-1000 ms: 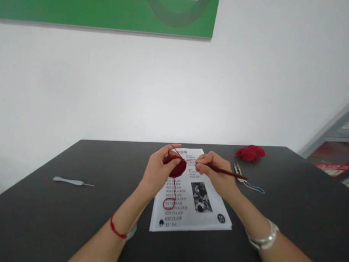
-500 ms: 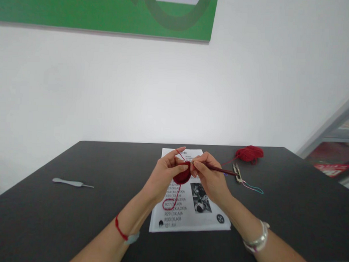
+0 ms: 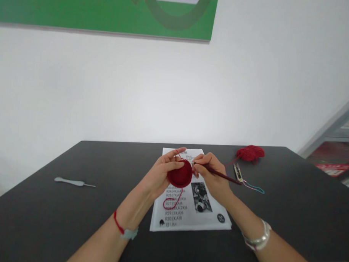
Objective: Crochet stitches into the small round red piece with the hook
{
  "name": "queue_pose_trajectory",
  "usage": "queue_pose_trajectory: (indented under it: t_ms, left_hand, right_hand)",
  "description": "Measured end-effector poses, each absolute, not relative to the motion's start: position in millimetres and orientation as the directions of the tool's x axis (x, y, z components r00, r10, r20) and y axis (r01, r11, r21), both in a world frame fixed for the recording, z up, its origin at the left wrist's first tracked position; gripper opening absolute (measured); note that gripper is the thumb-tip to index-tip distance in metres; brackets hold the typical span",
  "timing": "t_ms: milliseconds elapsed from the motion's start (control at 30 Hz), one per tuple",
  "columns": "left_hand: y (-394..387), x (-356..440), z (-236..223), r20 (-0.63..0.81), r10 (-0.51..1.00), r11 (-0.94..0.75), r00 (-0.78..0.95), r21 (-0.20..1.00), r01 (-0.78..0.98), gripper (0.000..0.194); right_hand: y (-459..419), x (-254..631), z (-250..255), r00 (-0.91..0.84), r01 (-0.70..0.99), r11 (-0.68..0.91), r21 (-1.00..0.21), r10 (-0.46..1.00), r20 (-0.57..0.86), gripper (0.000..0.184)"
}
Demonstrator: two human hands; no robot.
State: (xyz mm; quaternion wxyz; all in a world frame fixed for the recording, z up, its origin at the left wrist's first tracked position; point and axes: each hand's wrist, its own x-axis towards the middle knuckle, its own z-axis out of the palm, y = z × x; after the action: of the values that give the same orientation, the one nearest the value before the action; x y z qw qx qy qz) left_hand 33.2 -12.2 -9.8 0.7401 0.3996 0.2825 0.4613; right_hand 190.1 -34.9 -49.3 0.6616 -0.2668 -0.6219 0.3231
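Two bare hands: the left hand (image 3: 161,172) clasps a red crocheted disc (image 3: 180,174); the right hand (image 3: 212,178) pinches a dark crochet hook (image 3: 221,175), its tip just off the disc's 2 o'clock edge.

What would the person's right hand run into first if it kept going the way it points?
Probably the red crocheted disc held in the left hand. The right hand and the tip of its dark crochet hook point at the disc's edge, very near it, though depth is hard to judge here.

A green panel (image 3: 104,14) hangs on the white wall (image 3: 176,89).
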Motion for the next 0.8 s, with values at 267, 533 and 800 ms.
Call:
queue_pose_trajectory:
  t_ms: [267,533,800]
  left_hand:
    - [-6.6,17.4,-1.0,0.007,0.863,0.194,0.505,0.919,-0.343,0.041]
    - [-6.6,8.3,3.6,-0.048,0.772,0.264,0.634,0.931,-0.252,0.038]
    - [-11.7,17.3,-0.2,0.056,0.823,0.095,0.565,0.967,-0.234,0.035]
  right_hand:
    - [-35.7,205.9,-34.1,-0.031,-0.184,0.551,-0.814,0.824,0.565,0.012]
    - [-38.7,216.6,-23.7,-0.189,-0.289,0.407,-0.866,0.863,0.469,0.017]
    - [-38.7,206.9,-21.0,-0.249,-0.535,0.155,-0.831,0.911,0.33,0.024]
